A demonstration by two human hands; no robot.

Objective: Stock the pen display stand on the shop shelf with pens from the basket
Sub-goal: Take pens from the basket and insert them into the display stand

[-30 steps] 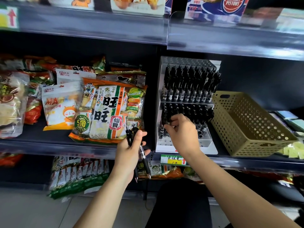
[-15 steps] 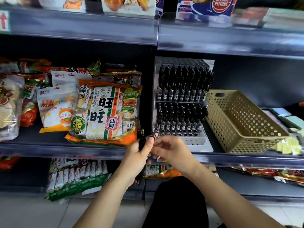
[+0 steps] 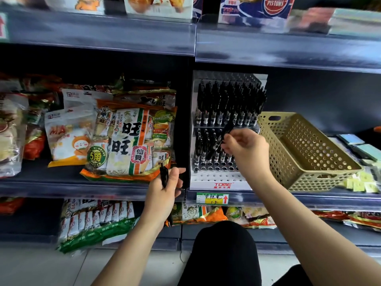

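Your right hand (image 3: pixel 246 150) was up in front of the white tiered plastic pen display stand (image 3: pixel 221 183), its fingers (image 3: pixel 232 141) pinching one slim black plastic pen (image 3: pixel 227 129) approx mid-barrel. The pen was tilted across the lower tier, not yet in a hole, and too blurred to tell which end was up. Your left hand (image 3: pixel 162 190) was lower, just off the front edge of the dark shop shelf (image 3: pixel 82 188), fingers (image 3: pixel 177 172) curled round the spare black pens (image 3: pixel 164 175), held approx upright; couldn't tell how many. The stand stood on the shelf btwn the orange-and-white snack bags (image 3: pixel 132 141) and the tan perforated plastic basket (image 3: pixel 276 159), which sat just beside it on your right. No pens showed in the part of the basket in view. Upper tier looked full, lower tier mostly full, w/ open holes (image 3: pixel 214 168) along the front rows, so my read was that stocking was nearly done, w/ a few slots left. Handling, as a judgement: these pens are light, stiff and smooth-barrelled, so prob. a bit slippery but not fragile. Best held thumb-and-forefinger, mid to upper barrel, leaving the lower end free to find a hole. The pen needed bringing upright before going down, since at that tilt it could knock the neighbours. The stand itself looked light, so pressing hard could push it back on the shelf.
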